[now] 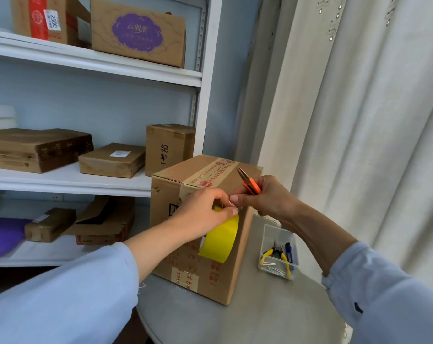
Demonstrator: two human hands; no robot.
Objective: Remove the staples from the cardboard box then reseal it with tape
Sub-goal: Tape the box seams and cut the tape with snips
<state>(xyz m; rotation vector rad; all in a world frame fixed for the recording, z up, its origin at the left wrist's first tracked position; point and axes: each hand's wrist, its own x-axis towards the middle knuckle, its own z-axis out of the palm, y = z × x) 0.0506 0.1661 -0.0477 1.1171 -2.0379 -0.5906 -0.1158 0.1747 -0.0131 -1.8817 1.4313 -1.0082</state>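
Note:
A brown cardboard box stands on a round grey table, with a printed tape strip across its top. My left hand grips a yellow tape roll in front of the box's upper edge. My right hand holds small orange-handled snips, blades pointing up and left. The thumb and fingertips of both hands meet on a short clear piece of tape at the roll's top.
A clear plastic tray on the table at the right holds yellow-handled pliers, a blue tool and loose staples. White shelves with several cardboard boxes stand behind on the left. A pale curtain hangs on the right.

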